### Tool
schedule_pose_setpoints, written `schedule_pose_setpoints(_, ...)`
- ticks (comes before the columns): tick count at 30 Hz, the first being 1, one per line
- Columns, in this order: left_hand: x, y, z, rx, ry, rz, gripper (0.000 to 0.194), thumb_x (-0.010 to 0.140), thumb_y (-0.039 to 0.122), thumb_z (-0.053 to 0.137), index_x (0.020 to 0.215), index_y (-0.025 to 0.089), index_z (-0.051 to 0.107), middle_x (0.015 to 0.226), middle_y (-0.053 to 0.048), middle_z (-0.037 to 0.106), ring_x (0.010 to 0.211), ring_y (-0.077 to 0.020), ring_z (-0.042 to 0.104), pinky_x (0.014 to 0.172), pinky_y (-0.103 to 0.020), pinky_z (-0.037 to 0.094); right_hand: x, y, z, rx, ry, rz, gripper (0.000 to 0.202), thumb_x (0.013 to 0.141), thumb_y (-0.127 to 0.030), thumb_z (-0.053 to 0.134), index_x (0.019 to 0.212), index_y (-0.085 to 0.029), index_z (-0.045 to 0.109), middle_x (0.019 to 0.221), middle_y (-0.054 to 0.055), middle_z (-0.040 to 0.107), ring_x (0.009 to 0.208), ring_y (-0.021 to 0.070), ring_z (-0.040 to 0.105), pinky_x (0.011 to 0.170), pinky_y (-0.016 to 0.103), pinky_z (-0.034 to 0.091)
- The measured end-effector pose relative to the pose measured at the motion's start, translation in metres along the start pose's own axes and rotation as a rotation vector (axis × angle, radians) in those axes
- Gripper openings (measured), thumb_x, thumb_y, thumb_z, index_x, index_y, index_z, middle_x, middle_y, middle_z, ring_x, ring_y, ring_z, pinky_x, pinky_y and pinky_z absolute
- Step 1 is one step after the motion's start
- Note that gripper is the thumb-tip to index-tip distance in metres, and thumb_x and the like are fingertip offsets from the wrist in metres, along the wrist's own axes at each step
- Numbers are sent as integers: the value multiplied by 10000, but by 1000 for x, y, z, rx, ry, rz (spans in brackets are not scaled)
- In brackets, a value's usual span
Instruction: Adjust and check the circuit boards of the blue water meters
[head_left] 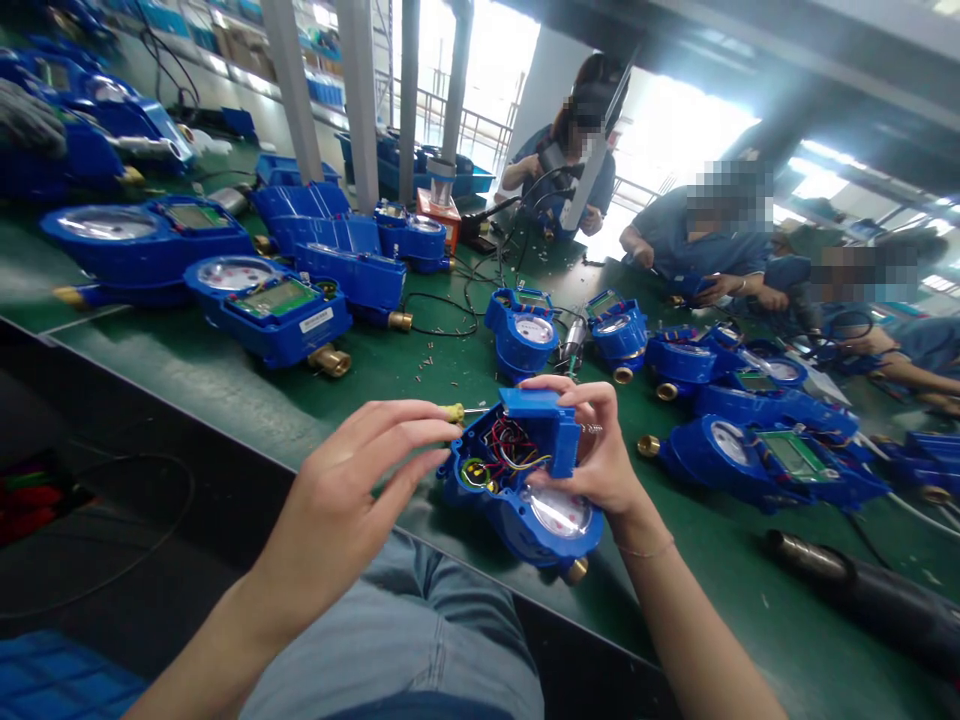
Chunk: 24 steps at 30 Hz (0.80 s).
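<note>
A blue water meter (517, 510) with its electronics compartment open sits at the front edge of the green table. Red, yellow and white wires show inside, beside a round yellow-and-black part. My left hand (375, 470) pinches the yellow handle of a small screwdriver (455, 412), whose metal shaft reaches the compartment's far rim. My right hand (600, 450) is closed around a blue cover piece (534, 403) held upright over the compartment, with the thumb near the clear round dial (559, 510). A brass fitting (576, 570) sticks out at the meter's near end.
More blue meters stand left (274, 310), ahead (525, 335) and right (780, 460) on the green table (300, 415). Loose screws (426, 360) and black cables lie ahead. A dark cylindrical tool (862, 590) lies at the right. Several people work across the table.
</note>
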<state>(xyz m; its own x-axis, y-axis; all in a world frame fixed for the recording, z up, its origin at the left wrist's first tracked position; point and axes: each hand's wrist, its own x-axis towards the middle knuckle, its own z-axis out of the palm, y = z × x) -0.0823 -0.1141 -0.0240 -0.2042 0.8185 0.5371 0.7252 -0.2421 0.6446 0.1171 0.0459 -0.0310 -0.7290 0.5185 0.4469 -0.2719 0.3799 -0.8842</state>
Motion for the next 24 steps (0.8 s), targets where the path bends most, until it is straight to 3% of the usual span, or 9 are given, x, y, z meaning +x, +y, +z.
schedule_pose_setpoints(4,8,4,14,-20,-58,110,202,900,167,633,1077,256,671,1172,-23,637,1127,-170,560,1005,-332,444,0,0,1,16,-7,0,680,610,-199,920,1108,-307,469,1334,56,539,1235,250,560,1027,472,485)
schedule_pose_setpoints(7,16,2,27,-49,-56,134,112,899,163,627,964,227,692,1142,-37,631,1119,-184,538,1001,-352,431,0,1,1,4,-1,36,682,617,-223,917,1112,-306,455,1334,64,544,1216,246,573,1015,463,494)
schedule_pose_setpoints(10,21,1,35,-125,-40,50,111,920,153,590,856,208,663,1076,-24,632,1076,-166,547,960,-324,434,0,0,1,-13,2,47,676,619,-226,915,1114,-296,459,1332,74,550,1220,244,568,1024,456,485)
schedule_pose_setpoints(14,23,4,40,-248,-85,-96,138,942,188,556,828,205,631,1039,-8,616,1034,-148,567,922,-292,457,1,0,2,-1,4,34,656,634,-215,906,1117,-292,468,1328,78,550,1207,232,573,1028,448,477)
schedule_pose_setpoints(18,23,4,43,-322,-108,-158,147,946,242,546,832,202,629,1046,-22,599,1041,-157,586,926,-293,488,1,1,1,-3,24,48,639,638,-244,903,1104,-296,470,1313,71,567,1200,236,584,1038,462,470)
schedule_pose_setpoints(22,24,-16,44,-158,-97,-159,187,1000,272,417,981,194,586,1204,-79,592,1149,-168,573,963,-321,499,1,-3,0,-28,29,86,617,666,-221,882,1122,-316,477,1336,67,560,1216,246,581,1009,444,507)
schedule_pose_setpoints(24,24,-34,44,15,-52,-164,190,996,259,419,1099,185,560,1266,-110,578,1216,-201,531,1028,-400,460,0,-6,2,-59,35,97,593,676,-190,866,1112,-324,487,1340,73,560,1217,260,587,965,428,546)
